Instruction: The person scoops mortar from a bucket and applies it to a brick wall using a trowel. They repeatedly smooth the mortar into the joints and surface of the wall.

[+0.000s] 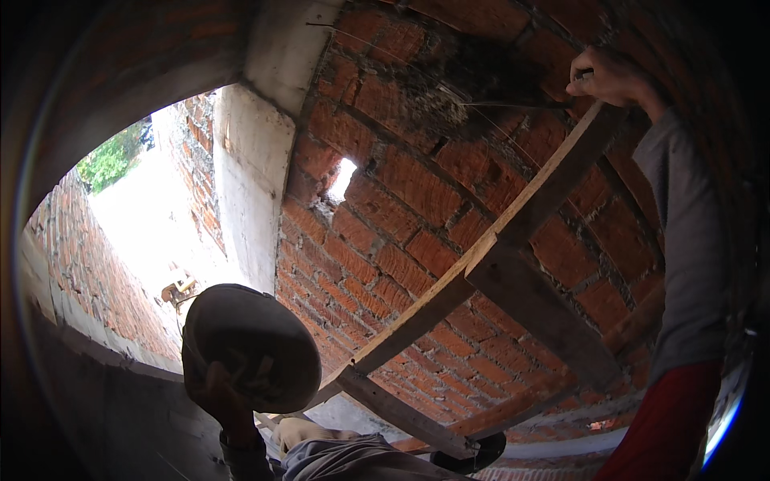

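Note:
At the lower left, my left hand is closed on the rim of a dark round bucket, thumb over the edge. A few small pale pieces show in its shadowed inside. My right hand is raised at the upper right, fingers curled, by the top end of a wooden ladder. Whatever is between those fingers, if anything, is too small to make out. A thin string runs across the brick wall and a thin straight wire points toward that hand.
Wide wooden rungs join the ladder's two rails. A small hole pierces the bricks, with a sooty dark patch above it. A pale concrete column borders a bright opening at left. Below me are grey trousers and a dark shoe.

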Demonstrator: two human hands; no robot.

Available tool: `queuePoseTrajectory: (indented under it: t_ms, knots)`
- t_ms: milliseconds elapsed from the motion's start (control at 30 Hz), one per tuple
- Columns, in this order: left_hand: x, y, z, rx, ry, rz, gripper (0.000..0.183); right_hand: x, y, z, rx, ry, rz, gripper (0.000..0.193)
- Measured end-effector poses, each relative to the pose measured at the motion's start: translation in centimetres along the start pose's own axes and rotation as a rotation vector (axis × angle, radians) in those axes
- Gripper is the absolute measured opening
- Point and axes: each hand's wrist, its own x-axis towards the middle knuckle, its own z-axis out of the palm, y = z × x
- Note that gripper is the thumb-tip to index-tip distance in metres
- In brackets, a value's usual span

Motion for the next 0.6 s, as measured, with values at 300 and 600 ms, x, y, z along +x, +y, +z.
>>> queuePoseTrajectory:
  t_ms: [300,600]
  knots:
    - [0.6,-0.6,0.2,0.165,-0.089,0.189,0.066,-5.0,-3.2,-1.1,0.07,0.22,0.056,0.027]
    - [-0.3,1.6,3.6,0.141,-0.181,0.295,0.04,-16.5,-23.4,7.4,0.369,0.093,-0.433,0.027]
